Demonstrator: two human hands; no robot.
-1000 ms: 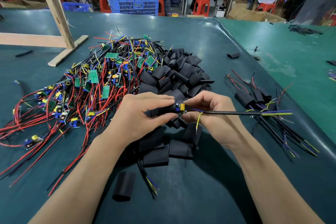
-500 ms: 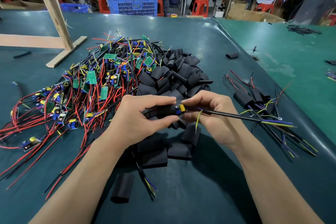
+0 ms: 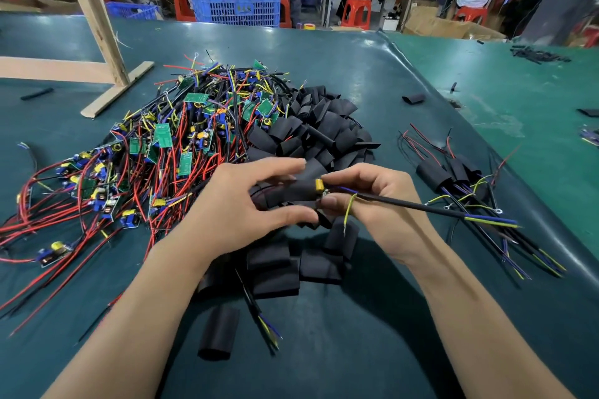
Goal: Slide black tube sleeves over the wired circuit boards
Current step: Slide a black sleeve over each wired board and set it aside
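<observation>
My left hand [image 3: 240, 204] grips a black tube sleeve [image 3: 288, 193] between thumb and fingers at the table's middle. My right hand [image 3: 372, 204] pinches the end of a wired circuit board [image 3: 321, 187], whose yellow part sticks out of the sleeve's right mouth. Its black cable [image 3: 421, 206] runs right with blue and yellow leads. A heap of bare boards with red wires [image 3: 155, 152] lies to the left. Loose black sleeves [image 3: 317, 129] are piled behind and below my hands.
Sleeved boards with their wires [image 3: 453, 178] lie to the right on the teal table mat [image 3: 356, 350]. A single sleeve [image 3: 218, 337] lies near the front. A wooden frame [image 3: 97, 42] stands at the back left. People sit by a blue crate [image 3: 236, 3] beyond the table.
The cable's free end has dropped lower on the right. The yellow part of the board now shows a little more at the sleeve's mouth. Both hands stay in place.
</observation>
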